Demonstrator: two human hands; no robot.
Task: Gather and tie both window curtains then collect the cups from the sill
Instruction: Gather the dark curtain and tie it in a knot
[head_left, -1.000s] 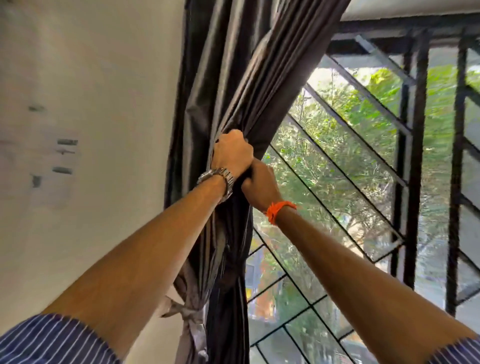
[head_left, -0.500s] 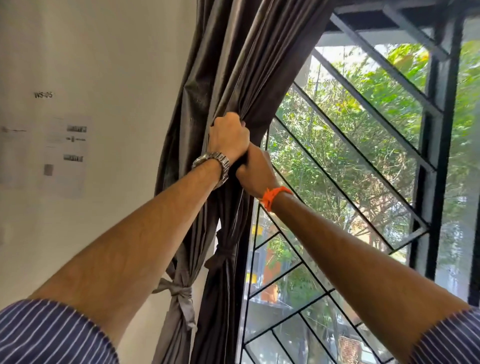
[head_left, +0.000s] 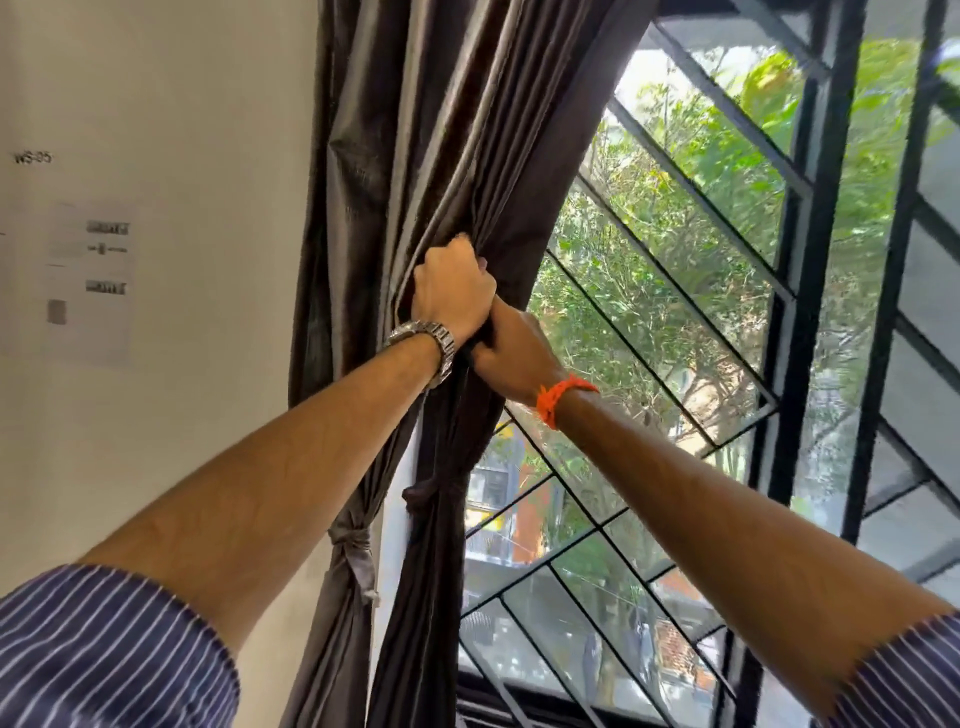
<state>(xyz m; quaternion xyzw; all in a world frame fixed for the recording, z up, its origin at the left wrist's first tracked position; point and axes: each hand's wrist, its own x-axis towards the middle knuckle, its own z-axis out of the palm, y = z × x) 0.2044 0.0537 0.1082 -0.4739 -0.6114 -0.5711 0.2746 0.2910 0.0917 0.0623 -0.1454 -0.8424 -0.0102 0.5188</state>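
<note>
Your two arms reach up and forward to the curtain (head_left: 457, 156), which hangs between the wall (head_left: 156, 441) on your left and the window grille (head_left: 701, 291) on your right. Your left hand (head_left: 452, 296) sits just above your right hand (head_left: 511, 348), the two touching, both on the curtain's window-side edge. Below them, two tied knots (head_left: 356, 540) sit on the curtain, one nearer the wall and lower, the other (head_left: 431, 491) nearer the window and higher. A paper sheet (head_left: 91, 280) is stuck on the wall, well left of the curtain. Trees (head_left: 675, 249) stand behind the grille.
</note>
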